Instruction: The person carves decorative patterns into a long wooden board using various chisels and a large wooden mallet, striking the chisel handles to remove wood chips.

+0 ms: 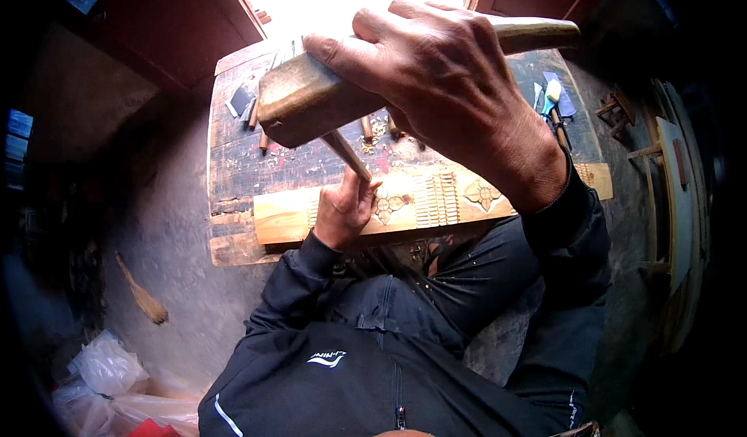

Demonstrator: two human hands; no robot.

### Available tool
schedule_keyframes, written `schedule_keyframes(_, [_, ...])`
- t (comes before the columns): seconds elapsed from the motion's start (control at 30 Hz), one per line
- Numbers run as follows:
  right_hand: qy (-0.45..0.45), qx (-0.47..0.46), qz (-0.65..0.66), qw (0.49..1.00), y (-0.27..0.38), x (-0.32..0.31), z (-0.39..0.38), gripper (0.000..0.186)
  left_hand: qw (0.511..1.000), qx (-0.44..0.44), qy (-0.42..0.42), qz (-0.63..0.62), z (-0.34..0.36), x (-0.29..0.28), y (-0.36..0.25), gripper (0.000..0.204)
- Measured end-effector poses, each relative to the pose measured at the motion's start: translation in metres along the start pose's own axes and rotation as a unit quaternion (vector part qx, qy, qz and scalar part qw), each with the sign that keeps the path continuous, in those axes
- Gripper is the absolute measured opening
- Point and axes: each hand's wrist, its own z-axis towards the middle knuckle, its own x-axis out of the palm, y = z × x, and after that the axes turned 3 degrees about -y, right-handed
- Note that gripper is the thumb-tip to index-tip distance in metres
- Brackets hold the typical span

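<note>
My right hand (443,87) grips a wooden mallet (303,98), held high across the view with its block head above the top end of a chisel. My left hand (346,211) is closed around the chisel (348,157), which stands at a slant on a pale wooden board (290,221). The board is carved with flower shapes (482,195) and rows of small grooves (437,200). Whether the mallet touches the chisel is hard to tell.
The worn workbench (233,172) holds several tools (257,126), wood shavings and a brush (554,94). A broom (144,301) lies on the floor at left, near plastic bags (109,371). A small stool (615,110) and leaning boards (669,196) stand at right.
</note>
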Motion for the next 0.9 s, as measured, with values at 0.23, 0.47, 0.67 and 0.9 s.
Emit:
schedule_keyframes(0.23, [-0.136,0.041,0.045,0.989,0.003,0.006,-0.003,0.023,0.999,0.019,-0.011,0.035,-0.009,0.002,0.005,0.026])
schedule_keyframes(0.47, [-0.16,0.036,0.041,0.986,-0.004,-0.003,0.006,0.022,0.999,0.022,-0.033,0.029,-0.01,0.004,0.003,0.026])
schedule_keyframes(0.67, [-0.065,0.001,-0.006,0.998,0.006,0.008,0.0,0.031,0.998,0.031,-0.035,0.034,-0.005,0.004,0.002,0.025])
schedule_keyframes(0.9, [-0.038,0.35,0.432,0.83,-0.008,-0.023,-0.028,0.044,0.993,-0.018,-0.119,-0.017,-0.023,0.004,0.016,0.016])
